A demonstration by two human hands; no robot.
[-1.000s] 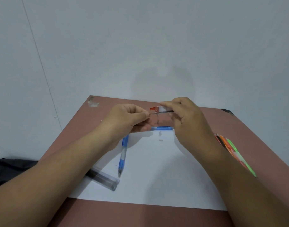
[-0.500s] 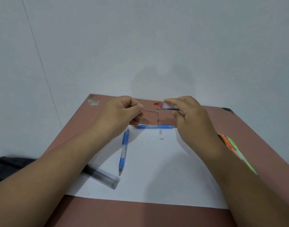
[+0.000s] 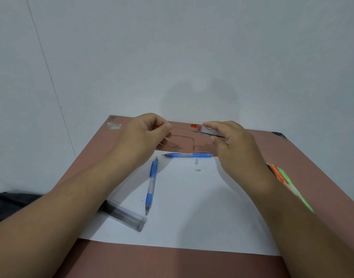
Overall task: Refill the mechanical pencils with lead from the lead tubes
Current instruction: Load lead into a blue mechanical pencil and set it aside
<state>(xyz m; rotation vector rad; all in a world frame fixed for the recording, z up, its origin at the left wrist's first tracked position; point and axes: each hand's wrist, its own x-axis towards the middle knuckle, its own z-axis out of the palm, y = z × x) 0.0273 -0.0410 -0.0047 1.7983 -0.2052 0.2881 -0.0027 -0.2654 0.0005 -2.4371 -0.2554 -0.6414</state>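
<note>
Right hand (image 3: 235,145): fingers curled round a clear lead tube with orange cap (image 3: 204,130), held level above the tabletop's (image 3: 312,157) far edge. Left hand (image 3: 146,135): thumb and forefinger pinching a thin lead (image 3: 181,128) running toward the cap. Two blue mechanical pencils (image 3: 151,185) (image 3: 189,155) on white paper (image 3: 192,213), mid-table. Clear tube (image 3: 125,216) at the paper's near-left corner. Orange and green pencils (image 3: 288,182) by the right edge.

A reddish-brown surface (image 3: 222,263) carries a white paper sheet (image 3: 192,213), colored pens (image 3: 288,181) at right, and scribbled marks (image 3: 184,140).
</note>
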